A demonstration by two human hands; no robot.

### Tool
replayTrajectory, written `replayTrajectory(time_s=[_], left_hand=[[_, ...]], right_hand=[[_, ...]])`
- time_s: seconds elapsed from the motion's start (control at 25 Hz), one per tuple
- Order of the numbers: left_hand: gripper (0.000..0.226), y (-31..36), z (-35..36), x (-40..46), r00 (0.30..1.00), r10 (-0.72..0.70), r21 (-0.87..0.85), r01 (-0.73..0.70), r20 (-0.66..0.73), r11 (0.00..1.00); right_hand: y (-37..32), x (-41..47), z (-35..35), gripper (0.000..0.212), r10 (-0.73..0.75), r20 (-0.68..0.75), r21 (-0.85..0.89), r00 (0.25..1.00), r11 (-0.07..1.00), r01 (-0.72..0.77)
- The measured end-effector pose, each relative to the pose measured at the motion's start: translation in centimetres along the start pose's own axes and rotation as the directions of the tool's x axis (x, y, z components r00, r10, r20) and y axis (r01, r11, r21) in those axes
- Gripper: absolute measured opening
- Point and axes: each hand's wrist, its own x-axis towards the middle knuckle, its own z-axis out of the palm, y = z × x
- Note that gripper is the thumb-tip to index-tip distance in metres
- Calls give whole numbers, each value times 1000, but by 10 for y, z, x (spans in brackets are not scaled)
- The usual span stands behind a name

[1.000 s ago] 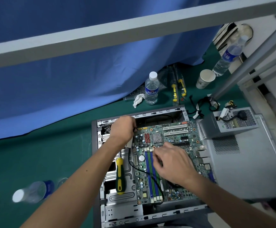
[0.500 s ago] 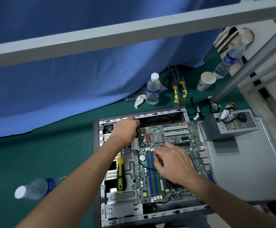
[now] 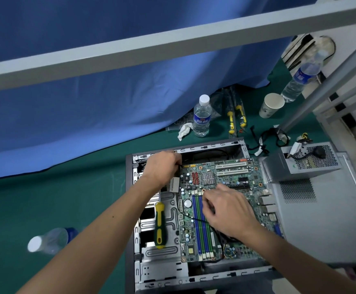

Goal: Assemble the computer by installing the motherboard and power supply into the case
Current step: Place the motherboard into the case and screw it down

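since a moment ago, the left hand (image 3: 162,166) has slid from the board's upper left corner up toward the top rail of the case (image 3: 130,209), and the thin black cable (image 3: 185,216) that looped down the board's left side now runs shorter and tauter. the motherboard (image 3: 221,181) lies flat inside the open case, which rests on its side on the green table mat (image 3: 56,198). the left hand's fingers are curled at the case's far left corner, pinching the black cable where it meets the board's edge. the right hand (image 3: 228,211) rests over the middle of the board beside the blue and green memory slots (image 3: 201,225), fingers bent down onto it; whether they clasp anything cannot be told. a screwdriver (image 3: 159,224) with a yellow and green handle lies on the case's metal drive bay (image 3: 168,251), left of the board. the power supply (image 3: 306,162) sits outside the case, on the grey side panel (image 3: 329,225) to the right, its wires (image 3: 272,136) trailing toward the back. beyond the case stand a water bottle (image 3: 202,117), a crumpled tissue (image 3: 183,130), two more yellow-handled tools (image 3: 236,118) and a paper cup (image 3: 271,105). another bottle (image 3: 302,79) stands at far right, and a third bottle (image 3: 50,240) lies near the left forearm. a blue curtain (image 3: 88,102) hangs behind.
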Motion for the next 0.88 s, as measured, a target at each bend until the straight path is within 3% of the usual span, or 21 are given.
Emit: replayTrajectory(time_s=[0.28,0.64,0.8,0.88], left_hand=[[26,8,2,2,995,-78,8,78,54,997],[27,12,5,-2,995,-97,63,97,-9,993],[30,17,4,-12,990,-141,3,141,-3,990],[44,22,2,-26,984,-179,-71,177,-22,982]], right_hand=[[-1,0,3,16,-22,7,30,1000,999,21],[2,3,6,27,-17,4,12,1000,1000,17],[3,0,8,24,-17,51,18,999,1000,16],[3,1,7,20,-9,49,21,999,1000,8]])
